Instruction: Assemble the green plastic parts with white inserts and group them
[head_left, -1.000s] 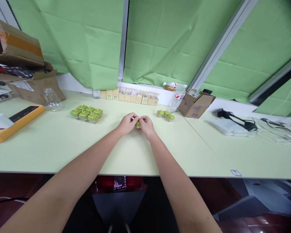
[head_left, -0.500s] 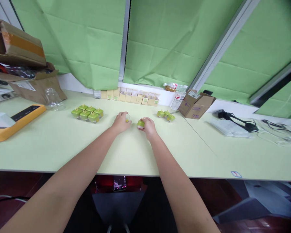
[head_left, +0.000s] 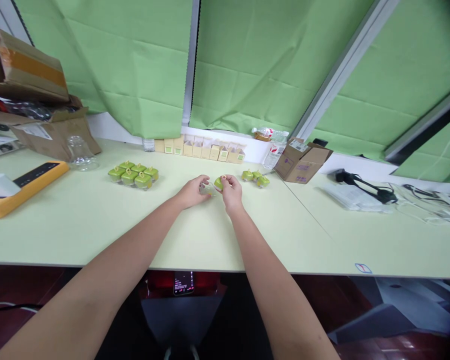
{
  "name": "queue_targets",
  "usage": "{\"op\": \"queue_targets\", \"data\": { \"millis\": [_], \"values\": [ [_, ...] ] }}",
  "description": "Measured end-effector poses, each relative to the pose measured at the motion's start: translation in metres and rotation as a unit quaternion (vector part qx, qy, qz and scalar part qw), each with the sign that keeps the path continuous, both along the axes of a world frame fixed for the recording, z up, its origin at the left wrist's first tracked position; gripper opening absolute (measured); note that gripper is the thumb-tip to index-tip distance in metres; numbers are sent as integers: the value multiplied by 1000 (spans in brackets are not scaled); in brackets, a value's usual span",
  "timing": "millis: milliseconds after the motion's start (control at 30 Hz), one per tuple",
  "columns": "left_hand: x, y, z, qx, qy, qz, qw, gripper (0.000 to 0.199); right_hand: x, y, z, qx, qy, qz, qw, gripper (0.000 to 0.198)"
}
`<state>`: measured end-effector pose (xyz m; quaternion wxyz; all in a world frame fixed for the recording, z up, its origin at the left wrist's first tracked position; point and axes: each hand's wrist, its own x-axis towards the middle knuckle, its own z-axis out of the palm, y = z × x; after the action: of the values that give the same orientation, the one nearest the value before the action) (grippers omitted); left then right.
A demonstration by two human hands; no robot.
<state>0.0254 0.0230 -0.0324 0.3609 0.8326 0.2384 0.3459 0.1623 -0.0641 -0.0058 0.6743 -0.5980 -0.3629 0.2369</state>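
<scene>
My left hand point(head_left: 195, 192) is closed around a small clear container point(head_left: 207, 189) just over the table point(head_left: 206, 240). The fingers of my right hand point(head_left: 231, 192) pinch a green lid point(head_left: 218, 183) with a small yellow loop on top. The lid is tilted beside the container's right side; whether they touch I cannot tell. Left of my hands stands a block of several clear containers with green lids point(head_left: 129, 178). A smaller group of the same lidded containers point(head_left: 262, 181) sits to the right of my right hand.
Small cardboard boxes point(head_left: 198, 149) line the back edge, near plastic bottles point(head_left: 273, 156). An open carton point(head_left: 303, 161) stands back right, with a black cable device point(head_left: 367, 186) beyond it. At left are a glass vessel point(head_left: 81, 154), a yellow-and-black device point(head_left: 37, 182) and stacked cartons point(head_left: 33, 65).
My left hand has moved right with the clear container, which shows more now. My right hand has lifted and tilted the green lid, so the two hands are closer together.
</scene>
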Motion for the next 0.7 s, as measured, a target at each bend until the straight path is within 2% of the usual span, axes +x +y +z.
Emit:
{"op": "queue_targets", "data": {
  "millis": [100, 200, 433, 567, 700],
  "values": [
    [-1, -6, 4, -8, -8, -27, 1000, 59, -2, -2, 1, 46, -70, -6, 996, 24],
    [-2, -10, 7, -12, -15, -49, 999, 54, -5, -4, 3, 61, -108, 8, 992, 21],
    [0, -12, 8, -39, -45, -88, 994, 46, -5, -4, 0, 26, -157, 38, 986, 23],
    [1, -13, 9, -70, -57, -120, 989, 49, -2, -1, -3, 30, -146, 41, 988, 23],
    [3, -15, 11, -85, -84, -109, 987, 44, 0, 1, -4, 46, -83, 39, 995, 23]
  ]
}}
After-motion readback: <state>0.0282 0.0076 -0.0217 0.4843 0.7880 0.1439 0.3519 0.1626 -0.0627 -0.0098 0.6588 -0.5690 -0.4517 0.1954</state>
